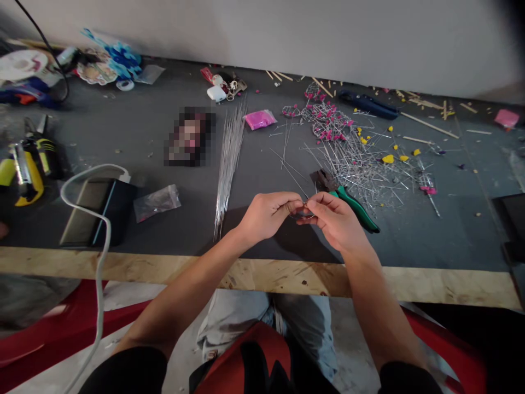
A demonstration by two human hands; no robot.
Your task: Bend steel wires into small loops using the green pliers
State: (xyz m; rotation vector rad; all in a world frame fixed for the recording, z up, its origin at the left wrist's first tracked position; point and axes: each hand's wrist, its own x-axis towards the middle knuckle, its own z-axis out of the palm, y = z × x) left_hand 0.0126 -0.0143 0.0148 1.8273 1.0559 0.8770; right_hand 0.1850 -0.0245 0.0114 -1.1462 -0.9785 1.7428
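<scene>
Thin metal wire (296, 181) runs up from between my fingertips, and part of it curves into a loop below them. My left hand (273, 212) pinches the wire from the left. From the right, my right hand (331, 216) pinches it too, the two sets of fingertips almost touching. Just behind my right hand lie pliers with green handles (357, 210). A long bundle of straight wires (228, 164) rests left of my hands. Beyond the pliers spreads a pile of cut wire pieces (353, 158), with pink-dotted wire shapes (326, 117) at its far side.
A pink packet (260, 120) lies behind the bundle. To the left are a small plastic bag (157, 203), a power bank (98, 210) with a white cable (107, 235), and a yellow cutter (30, 180). A dark blue tool (368, 104) and wooden sticks (429, 125) lie near the wall.
</scene>
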